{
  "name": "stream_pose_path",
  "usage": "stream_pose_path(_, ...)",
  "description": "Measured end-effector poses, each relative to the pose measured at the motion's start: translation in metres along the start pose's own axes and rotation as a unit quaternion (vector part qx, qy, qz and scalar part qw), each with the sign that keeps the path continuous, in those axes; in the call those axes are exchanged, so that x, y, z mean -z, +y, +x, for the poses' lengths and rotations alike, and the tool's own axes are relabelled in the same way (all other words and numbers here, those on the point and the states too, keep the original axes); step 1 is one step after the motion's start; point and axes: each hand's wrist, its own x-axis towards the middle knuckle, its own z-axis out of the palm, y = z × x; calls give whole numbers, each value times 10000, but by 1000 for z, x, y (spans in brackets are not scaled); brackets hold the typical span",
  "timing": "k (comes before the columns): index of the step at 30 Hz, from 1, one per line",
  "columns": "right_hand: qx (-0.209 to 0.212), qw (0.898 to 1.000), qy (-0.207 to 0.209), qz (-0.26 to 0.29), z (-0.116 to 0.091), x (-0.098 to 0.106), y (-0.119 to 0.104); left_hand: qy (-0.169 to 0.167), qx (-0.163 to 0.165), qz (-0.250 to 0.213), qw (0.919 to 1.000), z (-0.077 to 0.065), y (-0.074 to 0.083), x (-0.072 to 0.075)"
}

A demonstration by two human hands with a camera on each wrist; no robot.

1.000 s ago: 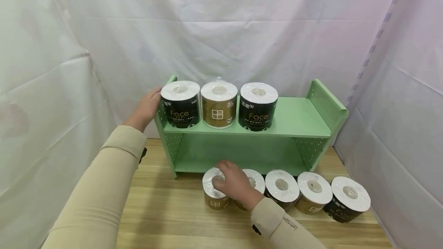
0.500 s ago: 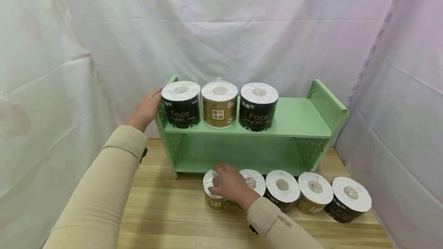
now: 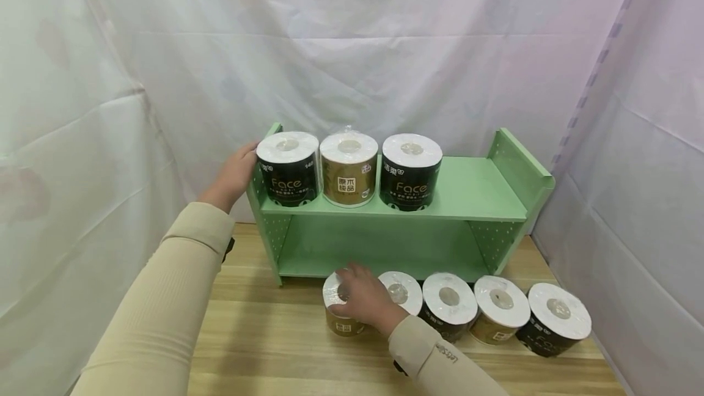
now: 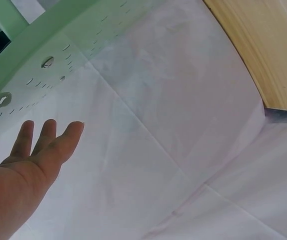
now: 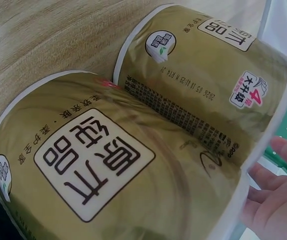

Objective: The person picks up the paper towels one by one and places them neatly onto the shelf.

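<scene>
In the head view my left hand [image 3: 232,177] lies along the outer left side of a green two-tier shelf [image 3: 478,185]. Its fingers look extended in the left wrist view, beside the perforated side panel [image 4: 53,60]. My right hand [image 3: 365,298] is over the leftmost gold-wrapped toilet roll [image 3: 343,324] on the table, partly covering its white top. In the right wrist view the fingers [image 5: 278,185] reach past the roll tops, relaxed and not closed round either. A second gold-wrapped toilet roll [image 3: 398,291] stands just right of it, partly behind the hand.
On the upper tier stand a black roll [image 3: 290,179], a gold roll [image 3: 348,182] and another black roll [image 3: 409,185]. Farther right on the table are a black roll [image 3: 448,301], a gold roll [image 3: 497,304] and a black roll [image 3: 555,316]. White cloth [image 3: 385,66] encloses the area.
My right hand has shifted slightly left and toward the front over the leftmost gold toilet roll. The rolls keep their places, and my left hand stays at the shelf's side.
</scene>
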Motion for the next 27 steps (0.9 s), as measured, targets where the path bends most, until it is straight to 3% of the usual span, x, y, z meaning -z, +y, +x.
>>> stream_pose_path(8,-25,9994,16,-356,3,-10,-1,-22,-23,-86,10000,0,-2,0)
stream_pose_path(27,-17,9982,-51,-593,5,-8,-9,44,-10,-17,10000,-1,-1,-1)
